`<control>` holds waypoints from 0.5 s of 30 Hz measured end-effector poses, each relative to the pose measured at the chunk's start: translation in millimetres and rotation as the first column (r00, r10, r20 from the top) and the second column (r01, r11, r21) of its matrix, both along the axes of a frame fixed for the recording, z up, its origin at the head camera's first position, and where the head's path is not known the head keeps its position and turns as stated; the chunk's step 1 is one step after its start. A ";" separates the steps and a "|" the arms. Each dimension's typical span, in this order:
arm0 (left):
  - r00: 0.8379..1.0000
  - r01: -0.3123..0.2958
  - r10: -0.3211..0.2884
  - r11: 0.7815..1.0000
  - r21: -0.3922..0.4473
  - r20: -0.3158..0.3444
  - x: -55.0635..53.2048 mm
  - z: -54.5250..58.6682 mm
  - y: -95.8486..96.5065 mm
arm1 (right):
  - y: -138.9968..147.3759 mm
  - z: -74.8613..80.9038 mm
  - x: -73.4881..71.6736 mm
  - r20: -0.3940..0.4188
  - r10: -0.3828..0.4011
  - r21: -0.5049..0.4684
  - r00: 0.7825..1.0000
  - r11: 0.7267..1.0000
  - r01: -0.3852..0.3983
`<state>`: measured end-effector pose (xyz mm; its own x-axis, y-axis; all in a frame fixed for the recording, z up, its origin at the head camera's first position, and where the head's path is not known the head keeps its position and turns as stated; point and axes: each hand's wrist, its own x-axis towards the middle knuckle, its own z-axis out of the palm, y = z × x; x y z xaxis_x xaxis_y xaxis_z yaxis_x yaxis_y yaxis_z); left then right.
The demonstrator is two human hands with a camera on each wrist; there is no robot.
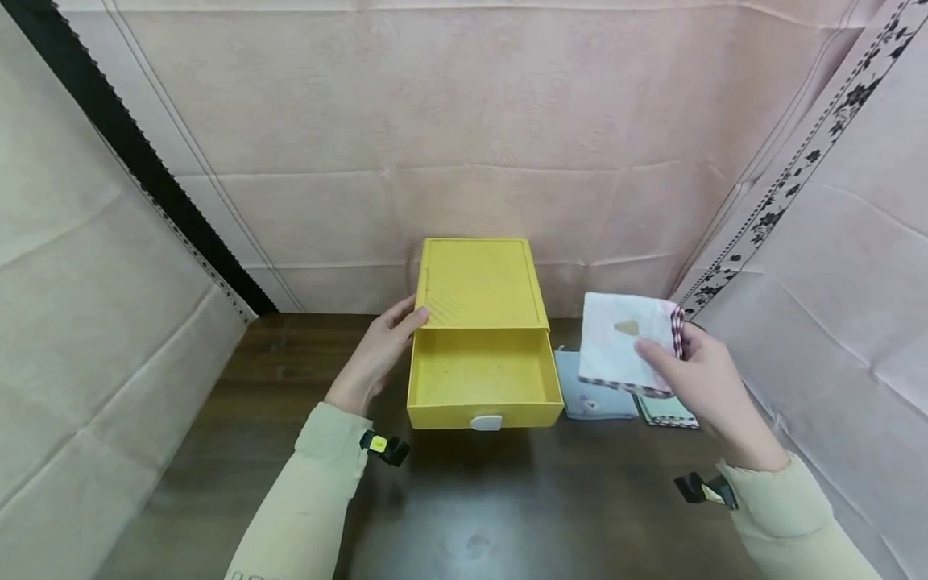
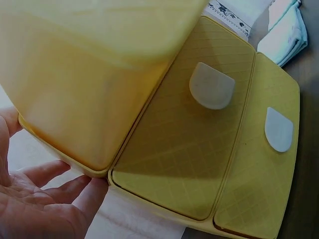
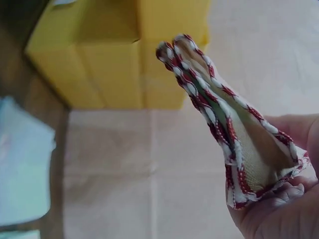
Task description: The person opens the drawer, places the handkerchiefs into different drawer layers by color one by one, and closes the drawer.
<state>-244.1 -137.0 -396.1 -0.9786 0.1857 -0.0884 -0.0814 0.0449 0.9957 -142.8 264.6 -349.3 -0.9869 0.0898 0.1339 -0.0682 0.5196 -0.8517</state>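
My left hand (image 1: 384, 342) holds the left side of a yellow drawer box (image 1: 478, 282), thumb over its top edge and fingers on the side wall. The top drawer (image 1: 482, 415) is pulled out and bare inside; the left wrist view shows two closed drawers below, with white tab handles. To the right of the box, my right hand (image 1: 706, 379) pinches a folded white handkerchief (image 1: 616, 330) with red-and-white braided edging, thumb on its face. Below it lie a folded blue handkerchief (image 1: 598, 403) and a green one (image 1: 670, 415) with a checked edge, both partly hidden.
The dark wooden table (image 1: 464, 515) carries the box near its back edge. Pale cloth hangs as a back wall (image 1: 435, 121) and as side walls, the right one (image 1: 855, 282) close to my right arm.
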 end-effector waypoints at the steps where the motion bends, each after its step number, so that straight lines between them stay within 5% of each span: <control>1: 1.000 0.000 0.000 1.000 0.002 -0.006 -0.5 -0.1 -0.4 | -4.7 4.4 -2.1 -0.016 0.002 -0.029 1.000 1.000 -0.002; 6: 1.000 -0.005 0.005 1.000 -0.010 -0.015 -2.1 -2.0 -3.1 | -28.4 22.5 -9.8 -0.070 0.037 -0.146 0.997 0.988 -0.047; 15: 1.000 0.005 -0.005 1.000 -0.001 -0.018 -4.0 -5.2 -0.5 | -82.1 37.4 -17.3 -0.011 0.180 -0.327 0.984 0.929 -0.174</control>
<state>-248.1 -137.5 -401.2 -0.9791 0.1903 -0.0711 -0.0633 0.0464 0.9969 -160.2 182.6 -312.0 -0.9928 -0.0508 0.1081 -0.1160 0.1949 -0.9739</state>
